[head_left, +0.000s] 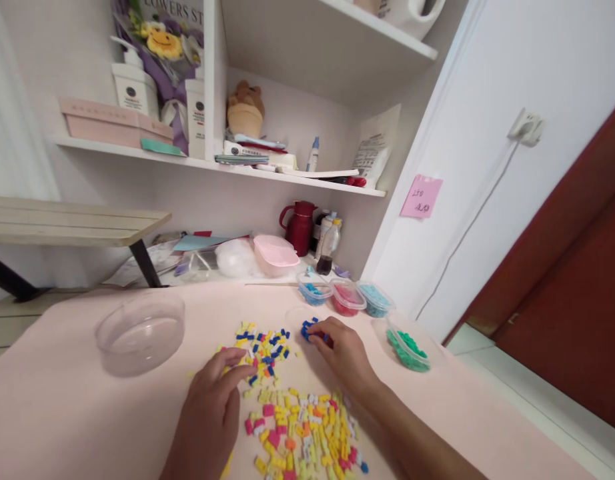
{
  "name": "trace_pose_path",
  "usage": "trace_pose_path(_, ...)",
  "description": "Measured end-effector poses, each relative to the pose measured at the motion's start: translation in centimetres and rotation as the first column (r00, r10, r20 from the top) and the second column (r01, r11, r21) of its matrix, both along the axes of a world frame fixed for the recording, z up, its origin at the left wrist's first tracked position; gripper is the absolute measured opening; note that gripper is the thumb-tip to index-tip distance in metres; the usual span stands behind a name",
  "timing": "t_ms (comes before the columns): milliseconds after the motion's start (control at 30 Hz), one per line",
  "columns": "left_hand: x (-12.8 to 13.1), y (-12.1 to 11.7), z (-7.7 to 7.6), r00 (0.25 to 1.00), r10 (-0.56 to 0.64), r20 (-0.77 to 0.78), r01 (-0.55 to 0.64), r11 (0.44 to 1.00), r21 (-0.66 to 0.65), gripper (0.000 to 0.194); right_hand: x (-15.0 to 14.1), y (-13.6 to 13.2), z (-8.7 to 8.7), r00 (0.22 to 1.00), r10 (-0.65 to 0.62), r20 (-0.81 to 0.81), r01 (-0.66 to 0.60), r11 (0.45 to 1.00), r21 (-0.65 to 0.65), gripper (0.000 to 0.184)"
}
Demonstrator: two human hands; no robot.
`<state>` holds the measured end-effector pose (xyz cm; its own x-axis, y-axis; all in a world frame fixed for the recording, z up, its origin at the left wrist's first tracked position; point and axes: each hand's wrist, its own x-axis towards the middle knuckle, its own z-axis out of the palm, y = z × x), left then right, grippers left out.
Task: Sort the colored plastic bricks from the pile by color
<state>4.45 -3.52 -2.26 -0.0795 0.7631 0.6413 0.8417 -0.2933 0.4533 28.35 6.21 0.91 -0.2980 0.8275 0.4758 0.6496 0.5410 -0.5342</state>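
My left hand hovers at the left edge of a mixed pile of small toy bricks, thumb and fingers apart, with nothing visibly held. That pile has yellow, dark blue, white and pink pieces. My right hand reaches to a small heap of dark blue bricks, its fingertips closed around blue pieces there; exactly how many it grips is hidden. Closer to me, between my forearms, lies a larger spread of bricks, mostly yellow with pink, white and orange ones.
Plastic tubs of blue, red, light blue and green bricks line the table's right side. A clear round bowl stands left. Behind are a pink box, a red jug and bottles beneath a shelf.
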Motion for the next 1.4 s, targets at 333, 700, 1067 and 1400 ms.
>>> trace_pose_path(333, 0.1, -0.1, 0.3, 0.994, 0.024, 0.105, -0.021, 0.999, -0.029, 0.036, 0.6, 0.0, -0.5, 0.996, -0.051, -0.071, 0.055, 0.997, 0.058, 0.027)
trace_pose_path(700, 0.4, -0.4, 0.8, 0.940, -0.030, 0.341, 0.114, 0.966, -0.230, 0.031, -2.7, -3.2, -1.2, 0.907, 0.420, -0.034, -0.421, 0.899, -0.121, 0.032)
trace_pose_path(1067, 0.7, -0.4, 1.1, 0.954, -0.057, 0.295, 0.161, 0.927, -0.339, 0.029, -2.5, -2.9, -1.5, 0.918, 0.393, 0.050, -0.384, 0.914, -0.133, 0.027)
trace_pose_path(1400, 0.5, -0.4, 1.1, 0.948, -0.064, 0.312, 0.171, 0.929, -0.329, 0.029, -2.6, -2.6, -1.7, 0.930, 0.366, 0.041, -0.354, 0.919, -0.174, 0.029)
